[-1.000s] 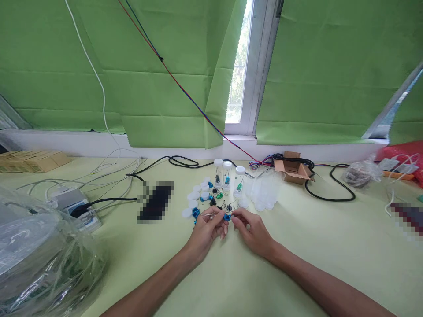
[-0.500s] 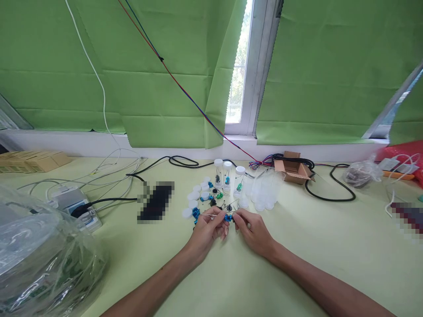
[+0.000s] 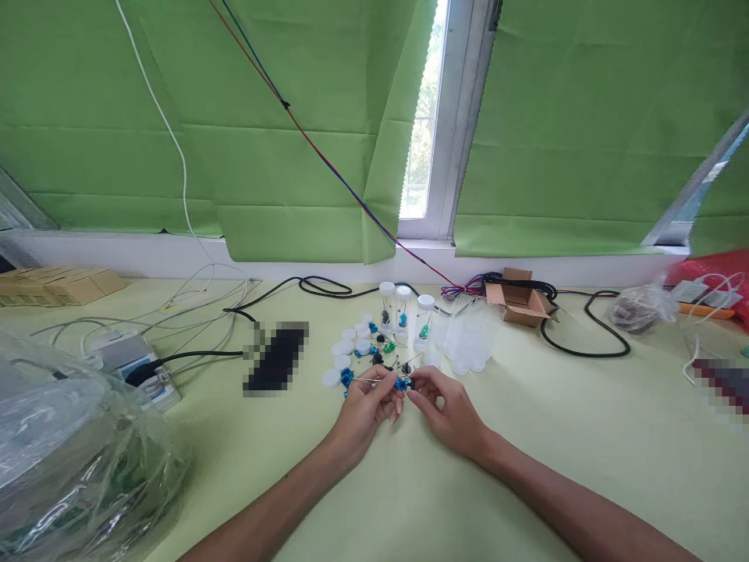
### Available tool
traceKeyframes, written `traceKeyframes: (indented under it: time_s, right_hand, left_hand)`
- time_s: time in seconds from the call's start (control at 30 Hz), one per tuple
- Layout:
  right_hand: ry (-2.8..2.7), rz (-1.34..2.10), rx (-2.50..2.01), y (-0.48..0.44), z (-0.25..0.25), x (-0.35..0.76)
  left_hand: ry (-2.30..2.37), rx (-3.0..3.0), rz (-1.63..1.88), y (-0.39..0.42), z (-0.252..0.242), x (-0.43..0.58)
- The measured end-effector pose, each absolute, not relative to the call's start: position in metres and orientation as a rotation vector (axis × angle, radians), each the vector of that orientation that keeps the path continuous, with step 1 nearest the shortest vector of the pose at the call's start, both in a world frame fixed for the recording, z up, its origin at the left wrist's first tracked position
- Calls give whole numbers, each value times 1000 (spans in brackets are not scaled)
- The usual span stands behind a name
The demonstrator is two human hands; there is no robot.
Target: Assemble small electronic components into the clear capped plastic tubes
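My left hand (image 3: pixel 370 402) is closed in a pinch on a small blue part (image 3: pixel 401 384) with thin metal leads that stick out to the left. At the blue part's right end, my right hand (image 3: pixel 448 402) pinches a small black piece (image 3: pixel 411 383) that touches it. The exact kind of both parts is too small to make out. Just beyond my fingers lie loose blue, black and green parts (image 3: pixel 389 347) with wire leads. White round caps (image 3: pixel 331 378) spread to the left of them. Three clear capped tubes (image 3: pixel 424 324) with similar parts inside stand behind.
Several clear empty tubes (image 3: pixel 468 339) lie to the right of the standing ones. Behind them is an open cardboard box (image 3: pixel 523 304) with black cable (image 3: pixel 585 353). A power strip (image 3: pixel 146 371), a blurred dark object (image 3: pixel 276 359) and a large clear plastic bag (image 3: pixel 87 468) occupy the left.
My right hand has moved slightly left, and the black piece now sits against the blue part's end. The blue part has shifted a little to the left too.
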State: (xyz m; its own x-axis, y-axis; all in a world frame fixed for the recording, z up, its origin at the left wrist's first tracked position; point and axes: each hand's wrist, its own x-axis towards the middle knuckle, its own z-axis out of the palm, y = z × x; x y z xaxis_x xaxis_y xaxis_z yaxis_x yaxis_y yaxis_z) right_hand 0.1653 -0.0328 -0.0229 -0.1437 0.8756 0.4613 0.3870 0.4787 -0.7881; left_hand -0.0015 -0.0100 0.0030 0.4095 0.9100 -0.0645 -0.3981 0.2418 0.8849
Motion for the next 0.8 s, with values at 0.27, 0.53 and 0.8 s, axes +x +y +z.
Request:
traceKeyframes:
  time_s: [0.27,0.53,0.8]
  right_hand:
    - [-1746,620,-1112,-32,-23,165]
    - [-1812,574,-1114,-32,-20,165]
    - [-1803,584,-1157,-31,-21,165]
  left_hand:
    - [686,952,976,-9,2,-2]
    - [684,1001,946,-9,-1,-3]
    - [678,1001,935,-10,-2,-2]
